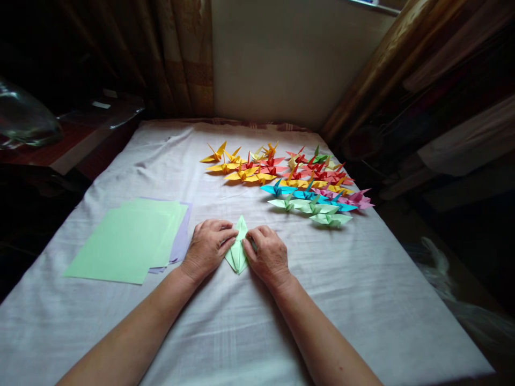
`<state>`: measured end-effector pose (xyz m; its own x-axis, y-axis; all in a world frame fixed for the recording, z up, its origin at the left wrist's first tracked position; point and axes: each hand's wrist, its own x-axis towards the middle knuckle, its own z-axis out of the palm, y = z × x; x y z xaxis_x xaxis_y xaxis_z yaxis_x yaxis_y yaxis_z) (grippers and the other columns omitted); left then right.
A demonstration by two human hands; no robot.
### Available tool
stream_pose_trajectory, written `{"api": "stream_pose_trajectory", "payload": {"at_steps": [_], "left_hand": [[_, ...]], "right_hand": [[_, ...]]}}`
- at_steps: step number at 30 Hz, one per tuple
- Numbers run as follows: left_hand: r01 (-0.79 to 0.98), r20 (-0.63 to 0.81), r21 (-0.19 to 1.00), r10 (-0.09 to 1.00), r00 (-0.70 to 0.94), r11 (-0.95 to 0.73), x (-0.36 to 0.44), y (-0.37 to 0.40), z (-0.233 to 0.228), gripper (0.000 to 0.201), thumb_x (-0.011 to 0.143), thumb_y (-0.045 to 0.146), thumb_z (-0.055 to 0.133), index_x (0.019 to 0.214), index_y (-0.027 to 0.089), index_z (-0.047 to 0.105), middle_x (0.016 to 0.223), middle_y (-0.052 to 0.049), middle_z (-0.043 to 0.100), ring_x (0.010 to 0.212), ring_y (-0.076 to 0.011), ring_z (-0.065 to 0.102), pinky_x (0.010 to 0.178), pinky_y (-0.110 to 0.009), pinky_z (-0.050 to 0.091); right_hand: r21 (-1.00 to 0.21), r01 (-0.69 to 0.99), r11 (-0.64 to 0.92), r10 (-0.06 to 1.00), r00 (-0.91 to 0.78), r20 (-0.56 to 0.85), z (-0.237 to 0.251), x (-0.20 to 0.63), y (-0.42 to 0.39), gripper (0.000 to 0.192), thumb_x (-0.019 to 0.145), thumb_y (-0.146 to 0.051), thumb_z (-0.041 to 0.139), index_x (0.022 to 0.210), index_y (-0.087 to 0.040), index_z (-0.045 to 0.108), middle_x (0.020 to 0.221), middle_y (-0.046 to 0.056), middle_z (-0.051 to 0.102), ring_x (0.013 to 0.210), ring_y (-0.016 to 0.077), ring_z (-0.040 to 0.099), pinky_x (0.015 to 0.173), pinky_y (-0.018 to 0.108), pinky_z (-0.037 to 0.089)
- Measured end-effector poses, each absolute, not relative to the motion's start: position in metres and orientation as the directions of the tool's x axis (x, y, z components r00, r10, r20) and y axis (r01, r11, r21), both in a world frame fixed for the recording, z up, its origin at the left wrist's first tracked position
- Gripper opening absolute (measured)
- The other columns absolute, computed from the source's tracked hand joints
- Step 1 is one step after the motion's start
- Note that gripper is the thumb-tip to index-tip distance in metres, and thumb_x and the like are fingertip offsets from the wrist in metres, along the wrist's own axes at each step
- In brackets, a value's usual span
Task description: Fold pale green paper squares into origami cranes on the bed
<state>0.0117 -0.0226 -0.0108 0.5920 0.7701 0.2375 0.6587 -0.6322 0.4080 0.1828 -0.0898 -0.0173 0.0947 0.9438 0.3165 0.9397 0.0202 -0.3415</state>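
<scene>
A light green paper (pixel 240 247), folded into a long diamond with a centre crease, lies on the cloth-covered table between my hands. My left hand (pixel 208 244) grips its left edge, thumb and fingers closed together there. On the opposite edge, my right hand (pixel 269 252) is closed with bent fingers and thumb against the paper. The paper's upper and lower points show; parts of both side edges are hidden under fingertips.
Left of my hands lies a stack of light green sheets (pixel 116 244) over purple sheets (pixel 182 236). Several folded paper cranes in yellow (pixel 241 174), red (pixel 295 172), blue (pixel 277 188) and green (pixel 330 220) stand at the back right. The white tablecloth (pixel 225 332) reaches the table edges.
</scene>
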Motion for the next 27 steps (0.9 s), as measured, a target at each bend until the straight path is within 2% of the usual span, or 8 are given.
{"api": "stream_pose_trajectory", "payload": {"at_steps": [4, 7, 11, 16, 19, 24, 27], "left_hand": [[0.649, 0.2, 0.333, 0.724, 0.66, -0.684, 0.009, -0.023, -0.012, 0.028, 0.093, 0.032, 0.061, 0.118, 0.032, 0.073, 0.137, -0.005, 0.064, 0.13, -0.0337, 0.052, 0.105, -0.054, 0.039], [0.651, 0.158, 0.311, 0.713, 0.683, -0.693, 0.007, -0.024, -0.011, 0.033, 0.092, 0.037, 0.062, 0.123, 0.031, 0.071, 0.146, -0.009, 0.057, 0.136, -0.0366, 0.047, 0.108, -0.058, 0.037], [0.651, 0.109, 0.327, 0.711, 0.695, -0.686, 0.005, -0.026, -0.009, 0.042, 0.09, 0.043, 0.063, 0.129, 0.029, 0.067, 0.151, -0.012, 0.05, 0.14, -0.0369, 0.042, 0.111, -0.059, 0.035], [0.656, 0.052, 0.323, 0.705, 0.707, -0.682, 0.003, -0.026, -0.008, 0.052, 0.088, 0.05, 0.065, 0.136, 0.029, 0.062, 0.157, -0.013, 0.042, 0.145, -0.0351, 0.036, 0.115, -0.057, 0.031], [0.659, 0.005, 0.337, 0.701, 0.713, -0.672, 0.003, -0.025, -0.006, 0.059, 0.085, 0.052, 0.069, 0.139, 0.029, 0.059, 0.159, -0.013, 0.039, 0.147, -0.0358, 0.032, 0.117, -0.057, 0.028], [0.656, -0.069, 0.358, 0.681, 0.729, -0.665, 0.002, -0.026, -0.002, 0.076, 0.077, 0.05, 0.076, 0.145, 0.027, 0.052, 0.162, -0.015, 0.03, 0.15, -0.0383, 0.025, 0.12, -0.06, 0.02], [0.659, -0.096, 0.357, 0.676, 0.73, -0.661, 0.002, -0.027, -0.001, 0.077, 0.078, 0.05, 0.075, 0.146, 0.025, 0.051, 0.164, -0.015, 0.026, 0.151, -0.0387, 0.021, 0.121, -0.061, 0.017]], "right_hand": [[-0.33, 0.943, 0.037, 0.952, 0.067, 0.298, -0.015, 0.182, -0.094, 0.008, 0.09, -0.029, 0.062, 0.087, -0.022, 0.066, 0.09, 0.004, 0.065, 0.085, 0.0208, 0.057, 0.078, 0.03, 0.041], [-0.305, 0.952, 0.033, 0.951, 0.063, 0.302, -0.013, 0.18, -0.097, 0.011, 0.088, -0.031, 0.063, 0.093, -0.022, 0.066, 0.096, 0.007, 0.065, 0.088, 0.0229, 0.056, 0.079, 0.032, 0.042], [-0.316, 0.948, 0.043, 0.954, 0.054, 0.293, -0.016, 0.179, -0.102, 0.016, 0.087, -0.031, 0.063, 0.098, -0.021, 0.066, 0.103, 0.008, 0.066, 0.093, 0.0245, 0.056, 0.083, 0.035, 0.043], [-0.372, 0.924, 0.083, 0.963, 0.023, 0.27, -0.018, 0.184, -0.11, 0.034, 0.085, -0.033, 0.065, 0.116, -0.019, 0.064, 0.117, 0.011, 0.064, 0.104, 0.0268, 0.056, 0.092, 0.039, 0.043], [-0.41, 0.906, 0.107, 0.966, 0.003, 0.258, -0.018, 0.188, -0.111, 0.04, 0.084, -0.035, 0.066, 0.119, -0.017, 0.063, 0.119, 0.012, 0.063, 0.107, 0.0269, 0.056, 0.095, 0.04, 0.043], [-0.447, 0.886, 0.119, 0.96, 0.012, 0.279, -0.018, 0.191, -0.11, 0.035, 0.084, -0.03, 0.064, 0.117, -0.018, 0.065, 0.116, 0.012, 0.064, 0.107, 0.0261, 0.057, 0.094, 0.039, 0.045], [-0.456, 0.883, 0.114, 0.958, 0.025, 0.287, -0.018, 0.19, -0.11, 0.032, 0.085, -0.029, 0.063, 0.115, -0.019, 0.066, 0.115, 0.011, 0.064, 0.106, 0.0257, 0.057, 0.094, 0.039, 0.045]]}}
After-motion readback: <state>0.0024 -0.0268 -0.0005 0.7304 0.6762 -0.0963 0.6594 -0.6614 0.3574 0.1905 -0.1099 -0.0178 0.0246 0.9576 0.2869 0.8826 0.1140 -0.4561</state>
